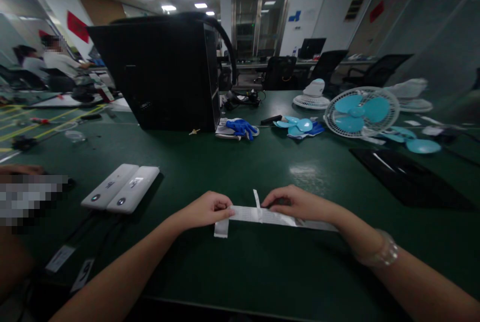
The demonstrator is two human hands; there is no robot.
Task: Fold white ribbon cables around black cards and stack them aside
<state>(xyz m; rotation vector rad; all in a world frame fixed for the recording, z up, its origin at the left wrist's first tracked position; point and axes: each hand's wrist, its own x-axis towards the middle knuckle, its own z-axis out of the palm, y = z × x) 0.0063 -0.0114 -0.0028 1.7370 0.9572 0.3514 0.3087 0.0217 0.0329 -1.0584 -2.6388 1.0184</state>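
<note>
A long, narrow strip of printed white paper (245, 213) runs left to right just above the green table, and its left end bends down toward me. My left hand (206, 208) pinches that end between thumb and fingers. Over the right part of the strip, my right hand (296, 203) is curled with its fingertips at the fold. There a thin paper tail (256, 198) sticks up across the strip. Part of the strip's right side passes under my right hand and wrist, hiding it. A clear bracelet circles my right wrist.
Two white power banks (131, 187) with cables lie at left, beside another person's hand (22, 169). A black computer case (161, 72) stands behind. Blue gloves (242, 128), fan blades (296, 124), a fan (362, 111) and a black panel (405, 177) lie across the back and right.
</note>
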